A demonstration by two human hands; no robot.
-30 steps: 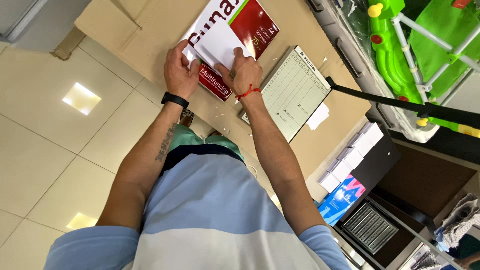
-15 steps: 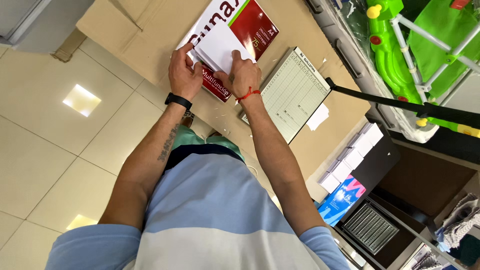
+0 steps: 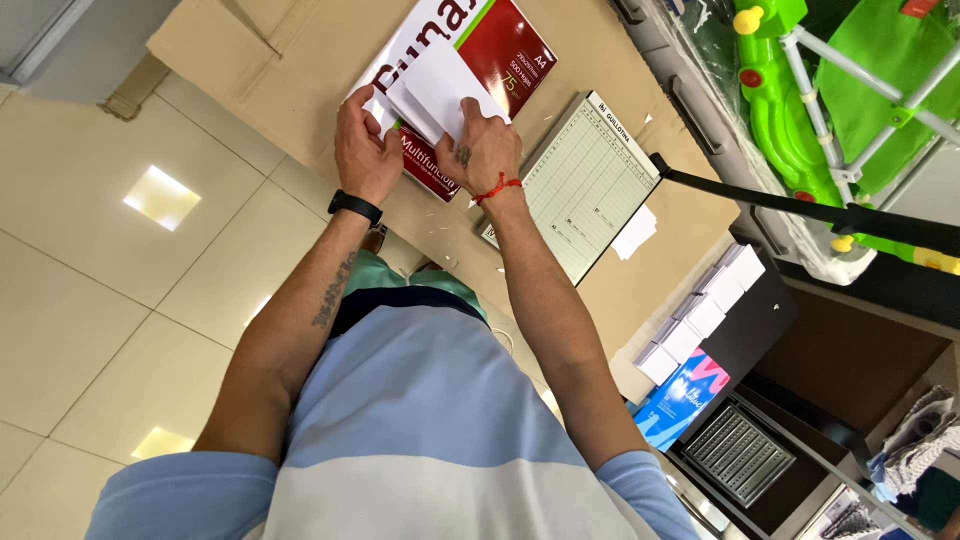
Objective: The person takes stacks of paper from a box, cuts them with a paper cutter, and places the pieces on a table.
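Note:
Both my hands hold a small stack of white paper sheets (image 3: 440, 95) over a red and white ream of copy paper (image 3: 500, 45) lying on a cardboard-covered table (image 3: 290, 60). My left hand (image 3: 367, 150), with a black wristband, grips the stack's left edge. My right hand (image 3: 482, 150), with a red string bracelet, pinches the stack's lower right side. The sheets stand slightly fanned between the fingers.
A paper guillotine with a gridded board (image 3: 585, 185) and raised black lever arm (image 3: 800, 210) lies right of the ream. Stacks of small white cards (image 3: 700, 310) sit further right beside a blue package (image 3: 680, 400). Green plastic toys (image 3: 830, 90) stand behind. Tiled floor (image 3: 120, 260) lies left.
The paper stack has shifted a little in my hands, with both hands adjusting their grip; my right hand now sits lower on the sheets.

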